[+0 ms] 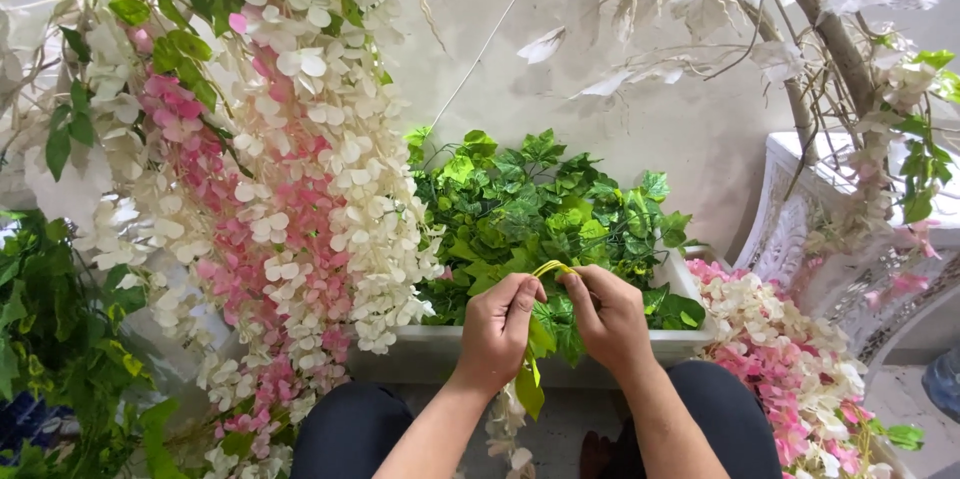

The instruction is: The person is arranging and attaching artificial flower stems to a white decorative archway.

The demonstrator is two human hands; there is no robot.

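Head view: left hand (pixel 497 324) and right hand (pixel 610 317) meet just in front of the white planter box (pixel 440 347), each grip pinched shut on a yellow-green stem (pixel 551 266) looped between the fingertips. Judged: bend is formed, but its fixing into the green ivy (pixel 540 204) filling the box looks unfinished. Leaves hang below the hands.

Hidden: stem's ends, thumbs' undersides. Pink-and-white flower garlands (pixel 290 189) left of the box cover its corner.
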